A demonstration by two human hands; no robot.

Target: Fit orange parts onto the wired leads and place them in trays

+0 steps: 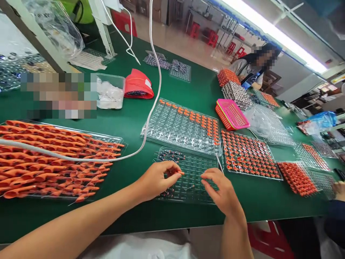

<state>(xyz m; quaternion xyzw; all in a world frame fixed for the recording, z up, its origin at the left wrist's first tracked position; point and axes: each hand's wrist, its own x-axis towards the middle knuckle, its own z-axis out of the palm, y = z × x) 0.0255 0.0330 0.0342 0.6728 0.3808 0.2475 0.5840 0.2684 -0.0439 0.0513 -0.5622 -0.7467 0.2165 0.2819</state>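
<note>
My left hand [161,180] is closed in a pinch, and a small orange piece [181,173] shows at its thumb and fingertip. To its right, my right hand [222,189] hovers with thumb and forefinger apart and nothing visible between them. Both hands are above a clear plastic tray [199,163] with many small slots. Small dark parts with thin wires [170,155] lie along the tray's left side, partly hidden by my left hand. Just behind is a larger clear blister tray [172,124], with orange pieces [211,126] in its far and right-hand pockets.
Long orange spoon-shaped parts [48,162] cover a tray at left. A white cable [140,149] loops across the table. Filled orange trays [250,154] and a pink basket [234,112] stand at right. A red pouch [138,84] lies behind. A co-worker [256,66] sits across.
</note>
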